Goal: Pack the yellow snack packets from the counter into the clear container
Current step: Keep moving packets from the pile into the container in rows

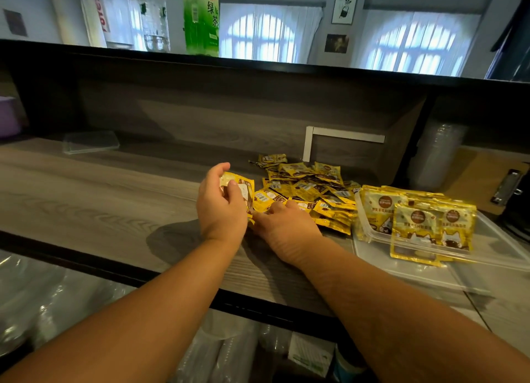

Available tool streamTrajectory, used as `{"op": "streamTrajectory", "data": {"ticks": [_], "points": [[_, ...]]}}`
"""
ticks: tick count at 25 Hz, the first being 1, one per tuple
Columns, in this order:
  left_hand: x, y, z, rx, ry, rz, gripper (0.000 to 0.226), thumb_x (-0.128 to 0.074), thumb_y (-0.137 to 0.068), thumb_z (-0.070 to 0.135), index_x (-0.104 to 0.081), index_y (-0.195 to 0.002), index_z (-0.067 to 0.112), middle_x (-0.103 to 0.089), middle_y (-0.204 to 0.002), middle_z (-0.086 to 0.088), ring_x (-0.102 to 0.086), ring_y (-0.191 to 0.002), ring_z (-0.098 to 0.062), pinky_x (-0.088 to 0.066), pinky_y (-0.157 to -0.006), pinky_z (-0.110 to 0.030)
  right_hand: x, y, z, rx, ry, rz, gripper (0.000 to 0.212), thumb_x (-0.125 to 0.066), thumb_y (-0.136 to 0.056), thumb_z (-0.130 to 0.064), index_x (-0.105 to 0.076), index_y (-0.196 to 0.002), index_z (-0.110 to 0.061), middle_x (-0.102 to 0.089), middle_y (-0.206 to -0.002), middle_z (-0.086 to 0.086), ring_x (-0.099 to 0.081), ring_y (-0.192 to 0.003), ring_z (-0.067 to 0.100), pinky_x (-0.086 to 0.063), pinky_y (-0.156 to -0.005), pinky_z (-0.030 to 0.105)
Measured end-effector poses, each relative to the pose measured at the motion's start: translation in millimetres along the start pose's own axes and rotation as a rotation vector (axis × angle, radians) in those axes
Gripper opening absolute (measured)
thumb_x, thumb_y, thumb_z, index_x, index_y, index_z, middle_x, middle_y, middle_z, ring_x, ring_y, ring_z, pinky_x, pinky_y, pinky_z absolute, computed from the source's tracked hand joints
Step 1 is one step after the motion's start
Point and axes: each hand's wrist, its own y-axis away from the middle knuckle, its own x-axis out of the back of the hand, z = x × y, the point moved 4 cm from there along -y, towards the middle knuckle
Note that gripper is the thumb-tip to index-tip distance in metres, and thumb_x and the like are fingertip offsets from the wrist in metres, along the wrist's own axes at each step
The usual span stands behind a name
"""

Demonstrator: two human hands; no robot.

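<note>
Yellow snack packets (308,190) look light, thin and slick, floppy foil best pinched by a sealed edge. Of the hands, the left hand (220,207) grasps one packet (239,189) between thumb and fingers; the right hand (282,220) presses its fingers onto the heap's near edge, grip unclear. The heap lies on the table (100,199) at one o'clock; the clear container (487,239), at three o'clock, holds upright packets.
</note>
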Motion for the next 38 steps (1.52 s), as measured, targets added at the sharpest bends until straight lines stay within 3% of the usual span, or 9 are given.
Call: {"op": "streamTrajectory", "data": {"ticks": [4,10,14,19,22,25,30,35,38], "points": [[5.6,2.2,23.7,-0.027,0.014,-0.022,0.042,-0.056,-0.098,0.005,-0.054,-0.132,0.029,-0.058,-0.131,0.004,-0.060,-0.117,-0.017,-0.059,-0.088,-0.033,9.2,9.3,-8.5,0.072,-0.038,-0.026,0.049,-0.058,-0.094,-0.031,-0.041,-0.139,-0.034,-0.045,-0.126,0.014,-0.042,-0.121,0.039,-0.049,-0.091,0.047],[1.4,-4.7,86.5,-0.127,0.166,-0.019,0.049,-0.059,-0.092,0.002,-0.053,-0.126,0.036,-0.056,-0.115,0.019,-0.067,-0.104,-0.017,-0.063,-0.075,-0.047,42.6,59.0,27.0,-0.049,-0.536,0.417,0.035,-0.061,-0.090,-0.021,-0.044,-0.119,-0.029,-0.059,-0.114,0.004,-0.057,-0.100,0.025,-0.051,-0.078,0.038],[-27.0,-3.2,125.1,-0.148,0.260,-0.099,0.067,-0.065,-0.084,-0.008,-0.048,-0.126,0.041,-0.056,-0.120,0.017,-0.067,-0.106,-0.014,-0.063,-0.076,-0.045,80.1,107.5,84.3,-0.215,-0.672,0.595,0.050,-0.053,-0.091,0.003,-0.041,-0.120,-0.036,-0.056,-0.091,-0.004,-0.058,-0.078,0.016,-0.050,-0.055,0.032],[-97.0,33.1,148.6,-0.118,0.084,-0.447,0.053,-0.075,-0.081,0.001,-0.054,-0.116,0.036,-0.066,-0.103,0.008,-0.069,-0.095,-0.015,-0.063,-0.073,-0.044,94.2,157.0,174.9,-0.386,-0.726,0.823,0.018,-0.050,-0.098,-0.015,-0.051,-0.105,-0.032,-0.058,-0.089,-0.008,-0.057,-0.077,0.012,-0.050,-0.056,0.031],[-133.9,53.9,156.6,-0.137,-0.047,-0.657,0.048,-0.077,-0.082,0.003,-0.058,-0.118,0.029,-0.065,-0.106,0.006,-0.068,-0.098,-0.017,-0.063,-0.077,-0.041,84.0,177.4,219.8,-0.469,-0.687,0.823,0.019,-0.054,-0.097,-0.013,-0.058,-0.105,-0.030,-0.056,-0.093,-0.007,-0.056,-0.084,0.014,-0.044,-0.057,0.023],[-158.7,70.3,157.4,-0.130,-0.191,-0.923,0.054,-0.076,-0.084,0.004,-0.059,-0.130,0.027,-0.064,-0.115,0.002,-0.065,-0.104,-0.016,-0.062,-0.081,-0.035,71.7,196.9,252.7,-0.547,-0.721,0.869,0.016,-0.057,-0.095,-0.012,-0.060,-0.103,-0.026,-0.055,-0.095,-0.005,-0.057,-0.089,0.017,-0.054,-0.067,0.033],[-190.3,93.0,145.1,-0.425,-0.650,-1.132,0.053,-0.079,-0.085,0.013,-0.060,-0.133,0.027,-0.063,-0.123,0.003,-0.062,-0.105,-0.014,-0.055,-0.082,-0.027,61.5,206.0,272.7,-0.490,-0.703,0.784,0.012,-0.057,-0.095,-0.013,-0.060,-0.098,-0.024,-0.059,-0.091,-0.005,-0.059,-0.084,0.014,-0.048,-0.059,0.023],[-202.5,106.3,142.9,-0.769,-0.986,-1.023,0.045,-0.074,-0.086,0.028,-0.055,-0.126,0.030,-0.061,-0.117,0.002,-0.058,-0.102,-0.021,-0.052,-0.075,-0.035,47.5,190.6,270.2,-0.389,-0.465,0.334,0.008,-0.053,-0.096,-0.014,-0.050,-0.099,-0.020,-0.060,-0.093,0.002,-0.058,-0.081,0.016,-0.049,-0.064,0.027],[-211.2,103.0,140.8,-0.782,-1.112,-1.016,0.079,-0.080,-0.078,0.044,-0.037,-0.143,0.031,-0.047,-0.135,-0.006,-0.046,-0.122,-0.029,-0.051,-0.088,-0.043,43.4,182.8,263.7,-0.391,-0.364,0.097,0.039,-0.068,-0.088,-0.027,-0.046,-0.120,-0.019,-0.054,-0.096,-0.001,-0.055,-0.083,0.017,-0.047,-0.064,0.024]]}}
